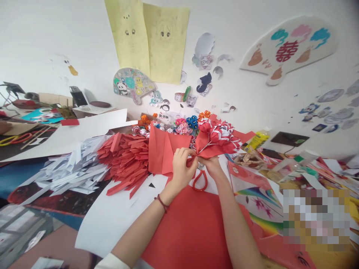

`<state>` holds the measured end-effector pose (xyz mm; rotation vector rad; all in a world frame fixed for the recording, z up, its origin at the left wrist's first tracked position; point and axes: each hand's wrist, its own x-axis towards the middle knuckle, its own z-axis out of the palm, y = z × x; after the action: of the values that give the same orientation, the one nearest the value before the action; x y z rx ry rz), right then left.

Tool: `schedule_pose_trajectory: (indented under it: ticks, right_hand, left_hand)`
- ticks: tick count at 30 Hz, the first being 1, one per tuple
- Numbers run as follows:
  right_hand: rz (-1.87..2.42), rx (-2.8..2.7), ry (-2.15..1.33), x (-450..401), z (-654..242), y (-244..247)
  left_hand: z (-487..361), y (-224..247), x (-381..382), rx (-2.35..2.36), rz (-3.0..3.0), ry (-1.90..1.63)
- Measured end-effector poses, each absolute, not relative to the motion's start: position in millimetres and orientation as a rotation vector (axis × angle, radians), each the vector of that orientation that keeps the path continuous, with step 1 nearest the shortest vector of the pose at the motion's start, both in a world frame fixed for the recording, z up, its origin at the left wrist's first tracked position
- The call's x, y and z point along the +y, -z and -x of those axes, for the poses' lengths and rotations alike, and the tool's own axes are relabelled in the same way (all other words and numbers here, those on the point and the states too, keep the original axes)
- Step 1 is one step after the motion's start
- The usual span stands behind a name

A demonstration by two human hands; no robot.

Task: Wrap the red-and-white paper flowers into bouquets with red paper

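Observation:
A bouquet of red and white paper flowers [223,132] leans to the right, its thin stems wrapped in red paper [209,148]. My left hand [183,164] has its fingers pinched on the base of that red wrap. Beside it, my right hand [211,164] is closed around the lower end of the bouquet, its fingertips partly hidden. Red-handled scissors [200,181] lie just below, between my hands. Folded red paper [162,149] stands left of my left hand. Under my forearms lies a large red sheet [190,228].
Piles of red paper strips [126,158] and white strips [75,168] lie on the left. Colourful paper flowers [183,125] stand at the back near the wall. A yellow bottle [256,140] and plastic packets [258,201] are on the right.

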<state>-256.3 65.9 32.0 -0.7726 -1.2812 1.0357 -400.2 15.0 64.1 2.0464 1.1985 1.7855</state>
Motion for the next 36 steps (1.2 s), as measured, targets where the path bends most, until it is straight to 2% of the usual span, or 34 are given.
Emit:
schedule_pose_trajectory:
  ticks: [23,36]
  right_hand:
    - [0.734,-1.312,-0.965,60,264,-47]
    - [0.857,-1.329,-0.972,63,257,-42]
  left_hand:
    - [401,-63,18,1.261,-2.028,-1.761]
    - [403,-59,25,1.285,-2.066,-1.778]
